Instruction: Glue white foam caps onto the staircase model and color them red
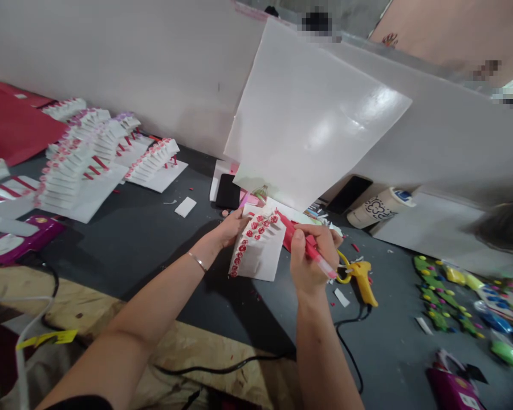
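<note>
My left hand grips the upper left edge of a small white paper model, whose curved edge carries a row of red swirl-like marks. In my right hand is a red marker, its tip touching or very near the model's upper right corner. Right beside that hand lies a yellow glue gun, along with the yellow handles of scissors.
Several similar stepped white models stand at left near a purple device. A white sheet leans behind. A phone, a patterned cup and green decorated pieces lie to the right. Black cables cross the front edge.
</note>
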The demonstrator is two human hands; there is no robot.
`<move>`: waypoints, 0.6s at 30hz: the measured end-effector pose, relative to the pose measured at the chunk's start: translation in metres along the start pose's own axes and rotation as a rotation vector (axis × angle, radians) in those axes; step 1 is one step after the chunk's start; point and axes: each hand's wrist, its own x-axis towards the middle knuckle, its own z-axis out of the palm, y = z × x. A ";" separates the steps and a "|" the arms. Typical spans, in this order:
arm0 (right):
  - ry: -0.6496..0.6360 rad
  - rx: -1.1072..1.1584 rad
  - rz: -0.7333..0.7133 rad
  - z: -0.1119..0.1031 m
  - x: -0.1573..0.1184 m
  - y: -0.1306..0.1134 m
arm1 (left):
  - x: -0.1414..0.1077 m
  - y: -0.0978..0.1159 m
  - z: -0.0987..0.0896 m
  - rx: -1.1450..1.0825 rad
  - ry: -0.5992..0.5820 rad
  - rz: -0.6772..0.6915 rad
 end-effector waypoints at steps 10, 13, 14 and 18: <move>-0.003 0.048 0.076 0.001 0.000 0.010 | 0.013 -0.002 -0.010 -0.061 0.134 -0.090; 0.004 0.027 0.081 0.000 0.001 0.011 | 0.015 0.000 -0.017 -0.060 0.171 -0.179; 0.006 0.023 0.081 0.000 0.001 0.011 | 0.015 0.001 -0.019 -0.051 0.193 -0.220; 0.016 0.019 0.084 -0.001 0.001 0.009 | 0.014 0.008 -0.020 0.004 0.205 -0.285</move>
